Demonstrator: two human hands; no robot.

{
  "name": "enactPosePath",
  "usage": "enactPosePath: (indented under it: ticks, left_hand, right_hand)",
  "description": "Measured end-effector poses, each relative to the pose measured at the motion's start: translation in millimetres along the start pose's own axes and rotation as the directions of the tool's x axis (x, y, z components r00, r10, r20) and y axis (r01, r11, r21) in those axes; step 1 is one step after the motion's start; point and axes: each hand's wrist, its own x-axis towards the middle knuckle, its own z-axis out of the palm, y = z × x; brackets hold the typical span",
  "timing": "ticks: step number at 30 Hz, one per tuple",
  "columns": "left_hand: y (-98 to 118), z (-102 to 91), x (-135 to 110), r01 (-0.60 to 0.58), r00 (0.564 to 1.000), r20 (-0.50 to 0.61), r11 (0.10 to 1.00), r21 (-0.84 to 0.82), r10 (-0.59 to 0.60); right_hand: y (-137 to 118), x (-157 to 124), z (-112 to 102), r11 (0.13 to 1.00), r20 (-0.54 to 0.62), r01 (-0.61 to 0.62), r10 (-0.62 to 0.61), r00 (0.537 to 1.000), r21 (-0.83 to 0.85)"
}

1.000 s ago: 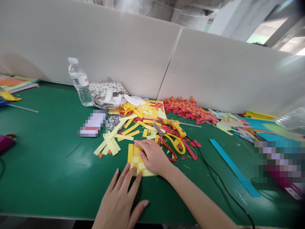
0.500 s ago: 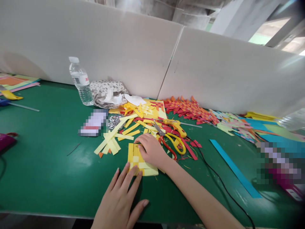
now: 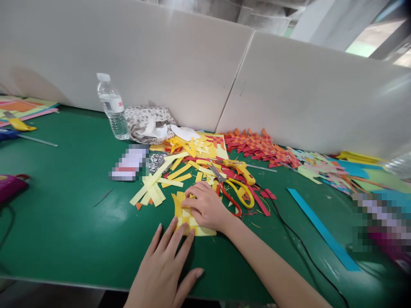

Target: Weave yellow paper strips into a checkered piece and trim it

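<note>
"Firstly, state what lies at the left end of the glossy green tabletop [image 3: 64, 239]."

"On my remote feed I log a stack of multicoloured paper sheets [image 3: 32, 106] and, near it, a blue tool [image 3: 8, 135] with a translucent rod. Closer to the front sits a magenta object [image 3: 13, 187], only partly in view. Further right I record a clear plastic bottle with a white cap [image 3: 113, 107] and, just beside it, a grey-spotted cloth bag [image 3: 148, 114]. The flat item [image 3: 130, 162] before them is pixelated; I cannot identify it. Next comes a loose heap of pale-yellow and yellow paper strips [image 3: 157, 192]."

"Condition of the left hand?"

"Left hand [image 3: 163, 265]: palm down, fingers spread, grasping nothing. I find its fingertips resting on the near left part of a checkered yellow and pale-yellow woven paper mat [image 3: 184, 214], which lies on the tabletop at front centre."

"And the right?"

"Right hand [image 3: 207, 207]: fingers curled over the mat's far right part, touching it. The fingertips do not show clearly, so whether they pinch a strip I cannot tell."

"Remaining items?"

"Just beyond that hand I note red-and-yellow-handled scissors [image 3: 222, 178] and a yellow glue gun [image 3: 245, 172]. Behind them, by the pale partition [image 3: 160, 55], lies a pile of red-and-orange woven paper pieces [image 3: 260, 147]. Well apart, at right, a bright blue paper strip [image 3: 323, 229] lies diagonally."
</note>
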Motion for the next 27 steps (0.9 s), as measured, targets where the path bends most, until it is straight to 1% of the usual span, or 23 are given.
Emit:
enactPosePath:
  ticks: [3,10,20,23,25,27]
  left_hand:
    - [0.4,1.1,-0.9,0.009,1.0,0.014,1.0,-0.004,-0.009]
    - [2.4,0.8,-1.0,0.017,1.0,0.022,1.0,0.01,-0.017]
    - [3.0,0.5,-1.7,0.035,0.999,0.033,0.999,-0.024,-0.034]
    - [2.7,1.3,-2.1,0.033,0.999,0.043,0.999,-0.018,-0.032]
    - [2.5,1.3,-2.3,0.033,0.999,0.033,0.999,-0.012,-0.032]
    - [2.4,1.1,-2.2,0.034,0.999,0.017,0.999,-0.006,-0.033]
  right_hand:
    - [-0.8,0.8,1.0,1.0,0.023,-0.013,0.013,1.0,-0.023]
    - [-1.6,1.6,0.8,0.999,0.06,0.011,-0.009,0.998,-0.037]
    - [-2.6,1.5,1.7,1.0,0.048,-0.007,0.008,0.999,-0.017]
    - [-0.7,-0.2,2.8,0.999,-0.002,-0.031,0.031,1.0,0.023]
    - [1.2,-1.7,1.0,0.995,-0.082,-0.074,0.08,0.993,0.068]
    - [2.7,-3.9,-3.9,0.984,-0.163,-0.136,0.154,0.975,0.112]
